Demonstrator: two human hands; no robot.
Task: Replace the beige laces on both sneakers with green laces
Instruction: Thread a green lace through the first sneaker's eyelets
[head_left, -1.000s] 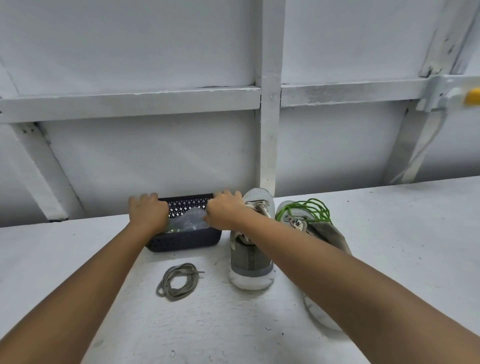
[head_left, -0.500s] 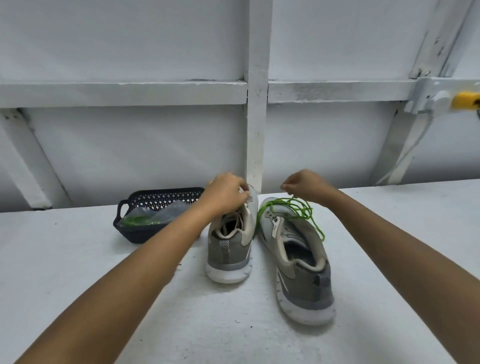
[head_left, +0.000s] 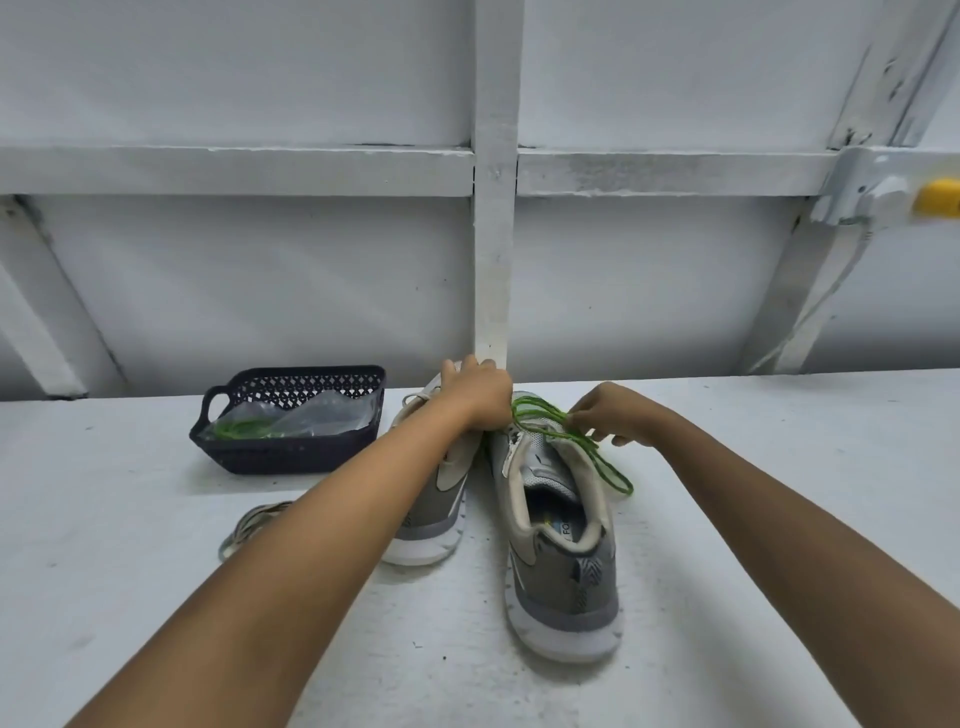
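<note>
Green lace was pinched in the right fingers, just beside left fingers curled over a sneaker, and drawing slack evenly, without snagging, seemed wisest.

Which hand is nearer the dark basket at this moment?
Left. The left hand grips the left sneaker just right of the basket; the right hand is farther right, pinching the green lace on the right sneaker.

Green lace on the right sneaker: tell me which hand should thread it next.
Right. The right hand pinches the green lace over the right sneaker; the left hand grips the front of the left sneaker.
</note>
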